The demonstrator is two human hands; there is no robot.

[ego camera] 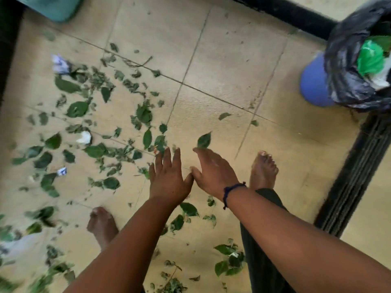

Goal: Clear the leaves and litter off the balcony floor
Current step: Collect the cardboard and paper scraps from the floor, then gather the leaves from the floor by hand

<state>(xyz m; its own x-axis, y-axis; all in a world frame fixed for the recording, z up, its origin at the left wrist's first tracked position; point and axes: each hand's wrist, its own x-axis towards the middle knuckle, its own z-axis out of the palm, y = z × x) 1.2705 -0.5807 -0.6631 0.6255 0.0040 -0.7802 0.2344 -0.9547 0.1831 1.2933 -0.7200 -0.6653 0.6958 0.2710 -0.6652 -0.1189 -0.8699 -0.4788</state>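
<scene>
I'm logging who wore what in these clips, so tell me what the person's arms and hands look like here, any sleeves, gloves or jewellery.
Both forearms are bare, with no sleeves in view and no gloves. The left hand shows nothing worn. The right hand has a dark blue cord bracelet at the wrist, with loose ends hanging. No rings or watch show.

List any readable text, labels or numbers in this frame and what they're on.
None can be read.
Green and white wrapper in the black bin bag: pale marks, too blurred to read.
Blue and white paper scrap on the floor: print too blurred.
Small blue and white scrap: too small and blurred.
White crumpled scrap: no print visible.
</scene>
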